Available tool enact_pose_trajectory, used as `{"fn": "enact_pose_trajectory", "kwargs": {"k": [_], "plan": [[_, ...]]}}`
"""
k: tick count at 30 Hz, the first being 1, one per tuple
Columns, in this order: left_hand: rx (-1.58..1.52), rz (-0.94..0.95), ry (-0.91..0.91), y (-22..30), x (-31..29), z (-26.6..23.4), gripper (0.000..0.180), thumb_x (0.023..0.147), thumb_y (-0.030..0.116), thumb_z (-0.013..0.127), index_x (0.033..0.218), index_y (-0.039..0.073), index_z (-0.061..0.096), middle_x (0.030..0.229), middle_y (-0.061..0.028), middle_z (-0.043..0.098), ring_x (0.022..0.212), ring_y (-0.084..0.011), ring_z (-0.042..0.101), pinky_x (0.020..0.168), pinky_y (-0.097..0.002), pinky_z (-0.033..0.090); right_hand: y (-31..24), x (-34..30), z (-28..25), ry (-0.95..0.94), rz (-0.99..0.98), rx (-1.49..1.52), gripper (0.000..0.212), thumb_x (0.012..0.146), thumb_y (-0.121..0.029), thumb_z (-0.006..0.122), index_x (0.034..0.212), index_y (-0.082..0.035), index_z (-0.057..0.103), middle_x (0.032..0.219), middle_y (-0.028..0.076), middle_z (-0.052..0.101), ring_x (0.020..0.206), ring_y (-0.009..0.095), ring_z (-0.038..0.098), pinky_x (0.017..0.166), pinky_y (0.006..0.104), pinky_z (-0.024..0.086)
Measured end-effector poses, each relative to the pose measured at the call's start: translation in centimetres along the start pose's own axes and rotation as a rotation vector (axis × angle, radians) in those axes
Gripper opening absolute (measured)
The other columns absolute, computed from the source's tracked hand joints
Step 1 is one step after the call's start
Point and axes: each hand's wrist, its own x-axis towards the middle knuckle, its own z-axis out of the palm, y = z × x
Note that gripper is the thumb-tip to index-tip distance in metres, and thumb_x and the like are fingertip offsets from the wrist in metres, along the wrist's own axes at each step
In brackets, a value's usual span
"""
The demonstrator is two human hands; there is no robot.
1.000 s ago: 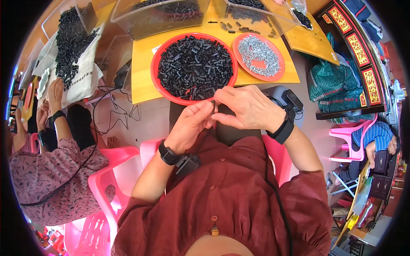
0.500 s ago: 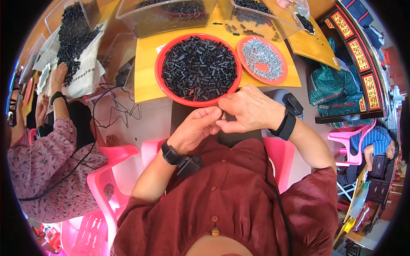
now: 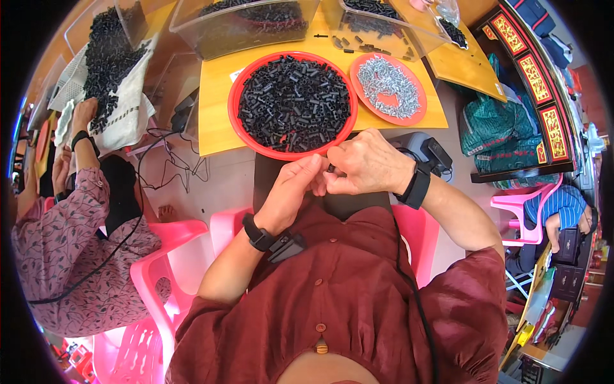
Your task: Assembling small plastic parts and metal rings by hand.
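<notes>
We see both bare hands meeting just on the wearer's side of a round red plastic basin (image 3: 234, 105) heaped with short black plastic tubes (image 3: 291, 102). A small black piece (image 3: 330, 168) sits between the two hands, nearer the right hand (image 3: 371, 164), whose curled fingers seem to pinch it; its long axis (mostly hidden by skin) we cannot make out. The left hand (image 3: 288, 192) comes in from the left, thumb pointing toward the piece, and we cannot tell whether its fingers pinch anything. Ahead of the right hand, an orange-red plate (image 3: 388, 100) of small silver metal parts (image 3: 390, 80) lies beside the basin on the yellow wooden tabletop (image 3: 214, 131).
</notes>
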Motion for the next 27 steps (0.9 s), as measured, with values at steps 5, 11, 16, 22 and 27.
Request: {"fn": "enact_pose_trajectory", "kwargs": {"k": [5, 11, 16, 22, 27], "plan": [[0.034, 0.030, 0.002, -0.2, 0.0, -0.3, 0.039, 0.103, 0.035, 0.041, 0.096, 0.004, 0.064, 0.078, 0.0018, 0.060, 0.066, -0.0057, 0.052, 0.063, -0.0209, 0.042, 0.0, -0.5, 0.1, 0.031, -0.010, 0.121, 0.029, 0.072, -0.026, 0.067, 0.059, -0.005, 0.053, 0.054, 0.011, 0.057, 0.050, 0.030, 0.059, 0.046, 0.0395, 0.046], [0.156, 0.029, -0.005, 0.6, 0.2, -0.1, 0.046, 0.103, 0.039, 0.035, 0.094, 0.006, 0.066, 0.074, 0.0035, 0.058, 0.063, -0.0048, 0.049, 0.060, -0.0192, 0.039, 1.4, 0.6, -3.7, -0.276, 0.304, 0.220, 0.040, 0.078, -0.039, 0.060, 0.064, -0.002, 0.059, 0.056, 0.015, 0.057, 0.055, 0.032, 0.059, 0.052, 0.0414, 0.045], [0.180, 0.016, 0.021, 1.1, 0.3, -0.3, 0.046, 0.103, 0.039, 0.036, 0.095, 0.007, 0.068, 0.074, 0.0042, 0.057, 0.063, -0.0039, 0.048, 0.060, -0.0187, 0.038, 8.8, 4.2, -9.8, 0.520, 0.647, 0.142, 0.041, 0.087, -0.040, 0.064, 0.098, -0.001, 0.066, 0.061, 0.008, 0.059, 0.057, 0.016, 0.058, 0.055, 0.0321, 0.045], [0.161, 0.011, 0.025, 0.8, 0.5, -0.4, 0.039, 0.102, 0.036, 0.042, 0.094, 0.007, 0.068, 0.074, 0.0053, 0.056, 0.063, -0.0030, 0.048, 0.058, -0.0177, 0.037, 9.0, 4.2, -3.7, 0.249, 0.359, 0.081, 0.019, 0.080, -0.024, 0.068, 0.084, -0.005, 0.070, 0.073, 0.014, 0.066, 0.068, 0.028, 0.065, 0.065, 0.0378, 0.050], [0.151, 0.024, 0.034, 0.8, 0.5, -0.5, 0.034, 0.102, 0.032, 0.045, 0.094, 0.007, 0.068, 0.073, 0.0055, 0.056, 0.062, -0.0026, 0.048, 0.058, -0.0175, 0.037, 6.1, 6.8, 1.5, -0.003, 0.393, 0.189, 0.017, 0.077, -0.018, 0.069, 0.086, -0.004, 0.069, 0.081, 0.015, 0.067, 0.079, 0.033, 0.065, 0.071, 0.0422, 0.051]]}}
